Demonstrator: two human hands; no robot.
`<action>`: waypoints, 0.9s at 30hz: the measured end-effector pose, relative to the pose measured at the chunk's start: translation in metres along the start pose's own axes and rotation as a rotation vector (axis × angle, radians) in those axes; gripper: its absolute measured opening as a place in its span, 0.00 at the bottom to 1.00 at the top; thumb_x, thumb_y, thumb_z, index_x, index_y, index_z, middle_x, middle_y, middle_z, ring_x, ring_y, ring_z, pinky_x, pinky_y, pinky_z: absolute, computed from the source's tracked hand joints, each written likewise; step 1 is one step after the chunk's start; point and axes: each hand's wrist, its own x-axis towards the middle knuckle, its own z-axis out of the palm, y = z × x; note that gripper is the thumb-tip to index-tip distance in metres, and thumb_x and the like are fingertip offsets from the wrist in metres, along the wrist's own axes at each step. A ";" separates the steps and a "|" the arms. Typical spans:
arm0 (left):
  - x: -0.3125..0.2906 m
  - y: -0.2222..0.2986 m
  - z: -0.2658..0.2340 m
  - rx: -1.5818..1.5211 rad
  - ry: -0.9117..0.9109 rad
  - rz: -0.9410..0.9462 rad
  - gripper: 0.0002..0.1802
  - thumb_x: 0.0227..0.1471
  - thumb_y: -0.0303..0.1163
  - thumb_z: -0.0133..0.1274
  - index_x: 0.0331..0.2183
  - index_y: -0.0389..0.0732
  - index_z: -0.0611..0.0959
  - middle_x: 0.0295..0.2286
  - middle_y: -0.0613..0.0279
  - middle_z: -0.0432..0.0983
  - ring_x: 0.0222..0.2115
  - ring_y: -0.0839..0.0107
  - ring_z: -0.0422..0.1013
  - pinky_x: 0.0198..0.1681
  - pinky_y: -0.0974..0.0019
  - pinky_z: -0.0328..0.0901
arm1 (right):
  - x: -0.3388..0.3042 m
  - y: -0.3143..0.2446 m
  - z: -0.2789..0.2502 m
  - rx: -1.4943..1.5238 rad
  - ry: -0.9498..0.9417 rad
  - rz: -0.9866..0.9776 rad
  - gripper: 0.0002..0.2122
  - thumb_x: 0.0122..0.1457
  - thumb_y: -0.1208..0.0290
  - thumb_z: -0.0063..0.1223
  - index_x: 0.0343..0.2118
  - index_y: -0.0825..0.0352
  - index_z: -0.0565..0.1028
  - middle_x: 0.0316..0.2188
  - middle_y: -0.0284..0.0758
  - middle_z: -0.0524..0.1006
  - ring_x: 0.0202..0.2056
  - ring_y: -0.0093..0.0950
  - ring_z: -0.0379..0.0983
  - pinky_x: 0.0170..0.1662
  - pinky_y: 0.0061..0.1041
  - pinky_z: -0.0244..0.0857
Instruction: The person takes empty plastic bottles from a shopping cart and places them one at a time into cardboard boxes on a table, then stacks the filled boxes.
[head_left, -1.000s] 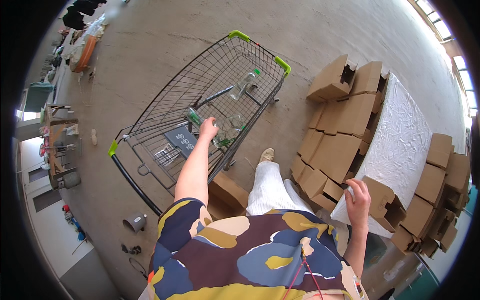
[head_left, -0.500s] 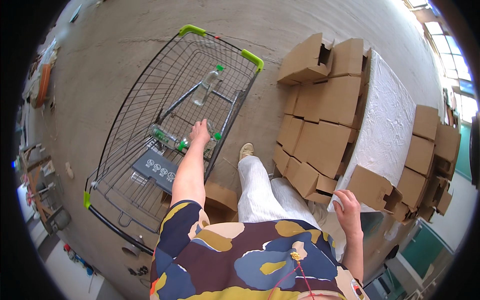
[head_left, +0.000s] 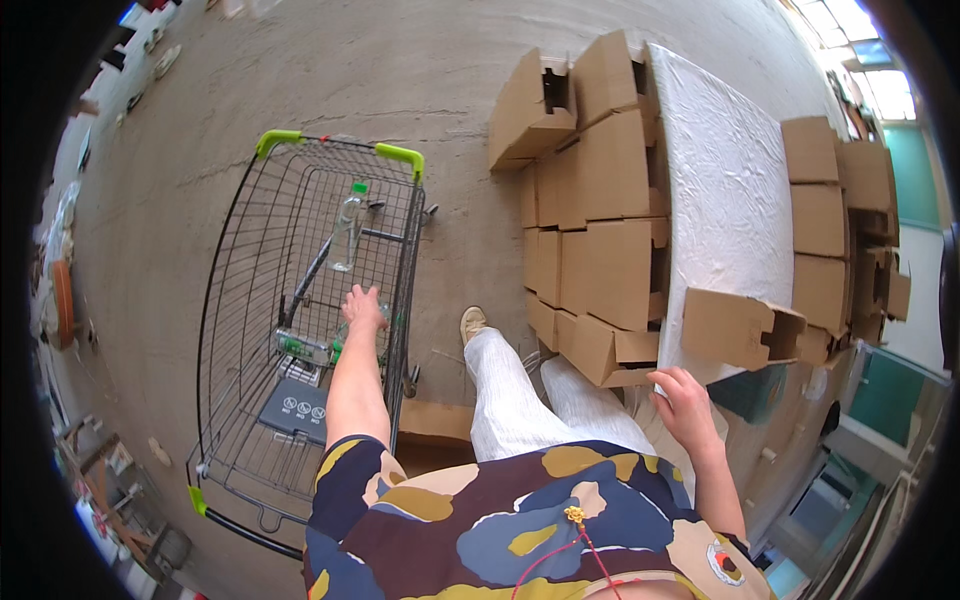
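Down in the wire shopping cart (head_left: 207, 300), my left hand (head_left: 362, 308) has its fingers curled round a clear plastic bottle (head_left: 385, 318), mostly hidden under the hand. Farther up in the cart, a clear bottle with a green cap (head_left: 347, 232) lies lengthwise. Beside my left wrist, another clear bottle with green parts (head_left: 303, 348) lies crosswise. My right hand (head_left: 686, 405) is raised at the near end of the cardboard boxes, its fingers closed; what they hold, if anything, is hidden.
Stacked brown cardboard boxes (head_left: 615, 265) stand to the right, against a block under white sheeting (head_left: 725, 190). More boxes (head_left: 815, 220) are beyond it. A grey panel (head_left: 293, 408) sits in the cart's near part. An open carton (head_left: 435, 422) is by my leg.
The view has shifted, so the cart sits lower and farther left. My left hand stays in the cart among the bottles. My right hand has moved slightly forward, fingers still curled.
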 end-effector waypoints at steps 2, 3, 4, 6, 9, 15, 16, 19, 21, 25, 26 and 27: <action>-0.004 0.009 -0.011 0.094 -0.091 0.014 0.32 0.37 0.34 0.69 0.46 0.49 0.74 0.51 0.55 0.61 0.47 0.50 0.69 0.50 0.48 0.67 | -0.003 0.004 -0.001 0.016 0.007 0.005 0.11 0.50 0.77 0.58 0.39 0.66 0.76 0.39 0.38 0.76 0.42 0.40 0.73 0.44 0.36 0.68; -0.007 0.006 -0.004 0.041 -0.081 -0.018 0.29 0.40 0.32 0.67 0.46 0.48 0.74 0.51 0.55 0.62 0.47 0.49 0.70 0.49 0.48 0.68 | -0.004 0.007 -0.001 0.030 0.008 -0.009 0.11 0.51 0.77 0.57 0.38 0.67 0.76 0.39 0.37 0.76 0.42 0.39 0.73 0.44 0.36 0.68; -0.010 0.002 0.003 -0.011 -0.073 -0.046 0.27 0.43 0.30 0.64 0.46 0.47 0.74 0.50 0.54 0.63 0.47 0.49 0.70 0.48 0.48 0.69 | -0.005 0.009 -0.003 0.036 0.010 -0.013 0.11 0.51 0.77 0.57 0.38 0.67 0.76 0.39 0.37 0.76 0.42 0.39 0.73 0.44 0.35 0.68; -0.016 -0.010 0.006 -0.045 -0.045 -0.073 0.22 0.47 0.26 0.58 0.46 0.45 0.72 0.49 0.51 0.67 0.47 0.47 0.71 0.45 0.47 0.70 | -0.009 0.014 -0.004 0.050 0.014 -0.017 0.11 0.51 0.77 0.57 0.38 0.67 0.76 0.39 0.37 0.76 0.42 0.39 0.73 0.45 0.35 0.68; -0.044 -0.036 -0.011 -0.123 0.033 -0.063 0.35 0.33 0.31 0.68 0.45 0.44 0.69 0.47 0.50 0.68 0.47 0.46 0.70 0.48 0.50 0.69 | -0.014 0.029 -0.005 0.082 0.040 -0.045 0.11 0.50 0.77 0.57 0.39 0.66 0.76 0.39 0.37 0.76 0.42 0.38 0.73 0.44 0.35 0.68; -0.093 -0.112 -0.044 -0.554 0.515 -0.223 0.29 0.29 0.36 0.66 0.39 0.40 0.81 0.35 0.49 0.77 0.38 0.52 0.74 0.45 0.54 0.68 | -0.016 0.068 -0.008 0.138 0.071 -0.174 0.11 0.52 0.76 0.53 0.40 0.64 0.76 0.37 0.36 0.75 0.42 0.38 0.72 0.45 0.36 0.67; -0.119 -0.088 -0.074 -0.501 0.643 -0.156 0.28 0.30 0.34 0.66 0.40 0.39 0.81 0.34 0.49 0.78 0.37 0.55 0.75 0.44 0.55 0.68 | -0.018 0.075 -0.007 0.151 0.055 -0.164 0.11 0.52 0.75 0.53 0.40 0.64 0.76 0.37 0.37 0.75 0.43 0.38 0.72 0.46 0.36 0.67; -0.197 -0.020 -0.154 -0.926 0.787 -0.304 0.24 0.43 0.28 0.65 0.44 0.40 0.77 0.41 0.55 0.74 0.36 0.63 0.74 0.31 0.63 0.72 | -0.028 0.096 -0.013 0.221 0.074 -0.221 0.09 0.54 0.74 0.52 0.39 0.64 0.76 0.37 0.37 0.75 0.43 0.39 0.72 0.45 0.36 0.68; -0.242 0.004 -0.190 -1.150 0.861 -0.171 0.24 0.50 0.28 0.61 0.49 0.42 0.74 0.44 0.58 0.71 0.37 0.66 0.73 0.30 0.66 0.73 | -0.035 0.110 -0.026 0.345 0.096 -0.272 0.09 0.54 0.74 0.53 0.39 0.65 0.76 0.37 0.38 0.76 0.43 0.39 0.73 0.45 0.35 0.68; -0.324 0.127 -0.255 -1.317 0.818 0.216 0.27 0.49 0.31 0.59 0.51 0.41 0.72 0.46 0.56 0.70 0.42 0.62 0.73 0.34 0.65 0.74 | -0.048 0.139 -0.042 0.552 0.245 -0.357 0.10 0.54 0.75 0.54 0.39 0.66 0.76 0.38 0.38 0.77 0.41 0.39 0.74 0.44 0.33 0.70; -0.342 0.160 -0.263 -1.347 0.782 0.291 0.28 0.48 0.33 0.60 0.51 0.41 0.72 0.46 0.55 0.70 0.43 0.61 0.72 0.35 0.65 0.74 | -0.052 0.148 -0.049 0.600 0.304 -0.385 0.10 0.53 0.76 0.55 0.39 0.66 0.76 0.38 0.38 0.77 0.40 0.39 0.75 0.43 0.33 0.70; -0.358 0.192 -0.267 -1.381 0.743 0.361 0.30 0.47 0.35 0.61 0.52 0.41 0.72 0.46 0.54 0.70 0.44 0.60 0.72 0.36 0.64 0.74 | -0.055 0.157 -0.058 0.598 0.367 -0.430 0.13 0.50 0.81 0.58 0.40 0.68 0.76 0.38 0.40 0.77 0.38 0.39 0.76 0.40 0.31 0.71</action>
